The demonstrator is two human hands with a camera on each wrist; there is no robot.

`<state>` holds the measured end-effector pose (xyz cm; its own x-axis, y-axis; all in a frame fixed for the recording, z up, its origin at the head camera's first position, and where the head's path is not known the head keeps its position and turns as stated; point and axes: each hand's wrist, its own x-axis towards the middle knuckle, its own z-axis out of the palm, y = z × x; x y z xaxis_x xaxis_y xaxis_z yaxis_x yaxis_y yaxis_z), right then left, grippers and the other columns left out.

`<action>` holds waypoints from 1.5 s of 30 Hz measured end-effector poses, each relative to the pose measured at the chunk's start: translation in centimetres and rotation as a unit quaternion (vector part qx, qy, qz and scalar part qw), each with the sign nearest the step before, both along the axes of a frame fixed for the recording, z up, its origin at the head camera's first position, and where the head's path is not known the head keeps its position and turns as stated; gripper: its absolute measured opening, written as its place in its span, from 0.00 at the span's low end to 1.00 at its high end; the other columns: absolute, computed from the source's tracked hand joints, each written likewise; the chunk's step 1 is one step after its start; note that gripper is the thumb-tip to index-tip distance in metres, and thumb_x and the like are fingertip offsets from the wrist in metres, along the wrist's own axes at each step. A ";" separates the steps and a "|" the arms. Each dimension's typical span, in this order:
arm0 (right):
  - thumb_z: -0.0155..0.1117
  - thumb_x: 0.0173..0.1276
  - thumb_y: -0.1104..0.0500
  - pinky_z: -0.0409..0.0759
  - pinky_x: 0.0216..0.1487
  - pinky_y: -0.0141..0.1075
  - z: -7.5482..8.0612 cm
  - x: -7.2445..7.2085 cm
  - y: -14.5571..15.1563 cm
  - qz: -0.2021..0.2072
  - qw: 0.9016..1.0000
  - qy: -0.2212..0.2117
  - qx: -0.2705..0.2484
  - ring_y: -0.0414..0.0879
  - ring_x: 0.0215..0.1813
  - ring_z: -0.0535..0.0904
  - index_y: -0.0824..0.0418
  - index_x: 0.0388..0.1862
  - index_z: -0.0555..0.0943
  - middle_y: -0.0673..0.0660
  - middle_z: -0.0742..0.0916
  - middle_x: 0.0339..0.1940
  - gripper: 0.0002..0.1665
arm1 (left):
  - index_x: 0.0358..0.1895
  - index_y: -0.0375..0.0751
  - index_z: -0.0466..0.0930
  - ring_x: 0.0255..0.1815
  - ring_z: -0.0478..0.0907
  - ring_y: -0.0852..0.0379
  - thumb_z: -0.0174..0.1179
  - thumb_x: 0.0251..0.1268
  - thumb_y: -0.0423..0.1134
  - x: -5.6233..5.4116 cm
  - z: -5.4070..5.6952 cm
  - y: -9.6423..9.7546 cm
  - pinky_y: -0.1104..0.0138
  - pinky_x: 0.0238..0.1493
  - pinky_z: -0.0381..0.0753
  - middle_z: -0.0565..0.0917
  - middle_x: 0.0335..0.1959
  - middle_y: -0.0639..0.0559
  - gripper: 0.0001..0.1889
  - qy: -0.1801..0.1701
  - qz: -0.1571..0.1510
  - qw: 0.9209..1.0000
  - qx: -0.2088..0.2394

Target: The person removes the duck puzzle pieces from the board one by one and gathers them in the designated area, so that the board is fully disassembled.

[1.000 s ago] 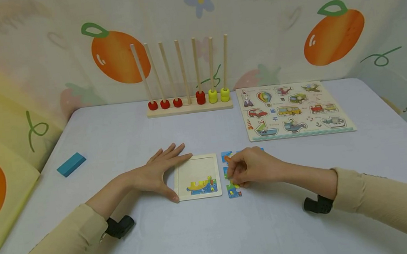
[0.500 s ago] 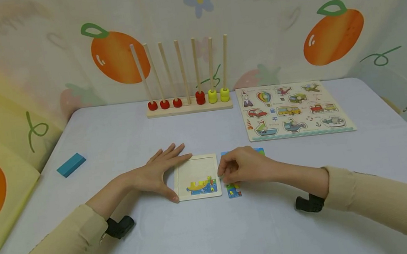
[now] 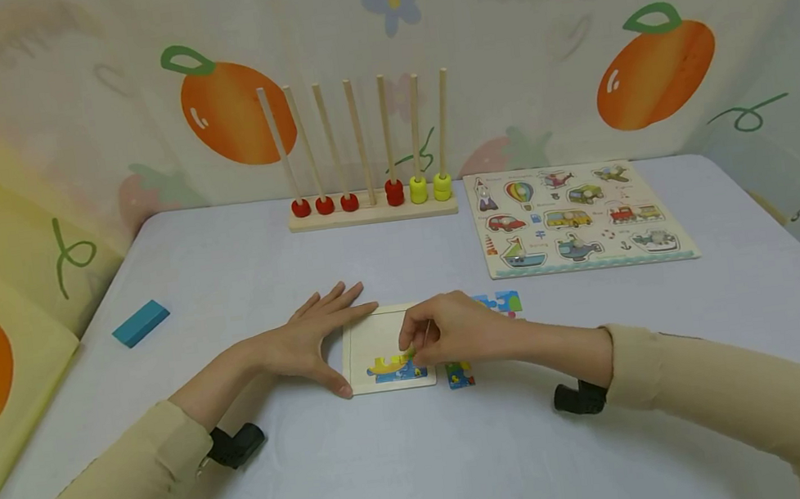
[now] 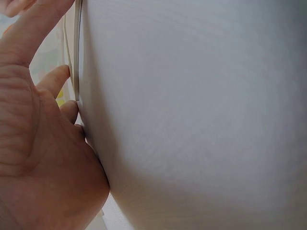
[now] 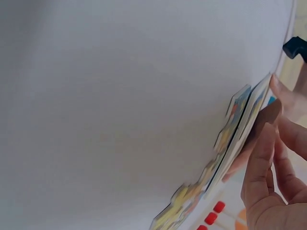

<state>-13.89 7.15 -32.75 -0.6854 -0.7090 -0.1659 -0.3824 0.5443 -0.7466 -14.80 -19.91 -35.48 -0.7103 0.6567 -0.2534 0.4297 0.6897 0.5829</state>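
Note:
My left hand [image 3: 300, 345] is spread at the left side of a small wooden puzzle tray [image 3: 365, 334], thumb and index finger touching its edge. Joined blue and yellow jigsaw pieces [image 3: 389, 372] lie in the tray's lower right part. Over the tray's right side, my right hand [image 3: 459, 329] pinches a puzzle piece, mostly hidden by the fingers; its brown back [image 5: 269, 114] shows in the right wrist view. Loose pieces lie right of the tray, some at the front [image 3: 460, 374], others behind the hand [image 3: 506, 301], partly covered.
At the back stands a wooden peg abacus [image 3: 374, 214] with red and yellow beads. A vehicle picture board [image 3: 581, 216] lies at the back right. One blue block [image 3: 140, 323] is at the far left. A fruit-print cloth hangs behind the white table.
My right hand has moved left from the loose pieces to above the tray, carrying a piece and uncovering some pieces at the back. The left hand has stayed at the tray's edge.

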 end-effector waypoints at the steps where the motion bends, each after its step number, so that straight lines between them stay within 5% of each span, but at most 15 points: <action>1: 0.72 0.60 0.63 0.78 0.34 0.25 0.0 0.0 -0.2 0.002 1.000 -0.001 0.000 0.37 0.30 0.77 0.56 0.37 0.85 0.49 0.85 0.29 0.07 | 0.78 0.52 0.55 0.84 0.30 0.41 0.77 0.40 0.59 0.0 0.0 0.0 0.39 0.80 0.28 0.41 0.84 0.47 0.58 0.000 0.000 1.000 0.000; 22: 0.75 0.57 0.63 0.74 0.34 0.24 -0.4 0.1 -2.5 0.035 0.999 0.006 0.018 0.38 0.31 0.75 0.58 0.40 0.83 0.52 0.84 0.32 0.12 | 0.78 0.52 0.55 0.85 0.30 0.41 0.77 0.41 0.59 0.0 -0.1 -0.1 0.39 0.80 0.28 0.41 0.84 0.47 0.58 0.001 -0.006 1.000 0.007; 45: 0.75 0.57 0.61 0.74 0.44 0.26 -0.8 0.5 -2.9 0.056 0.995 0.067 0.047 0.40 0.40 0.75 0.57 0.42 0.83 0.52 0.82 0.40 0.15 | 0.78 0.52 0.55 0.84 0.31 0.41 0.77 0.40 0.59 0.0 -0.1 -0.1 0.39 0.80 0.29 0.42 0.84 0.47 0.58 0.003 -0.004 1.000 0.007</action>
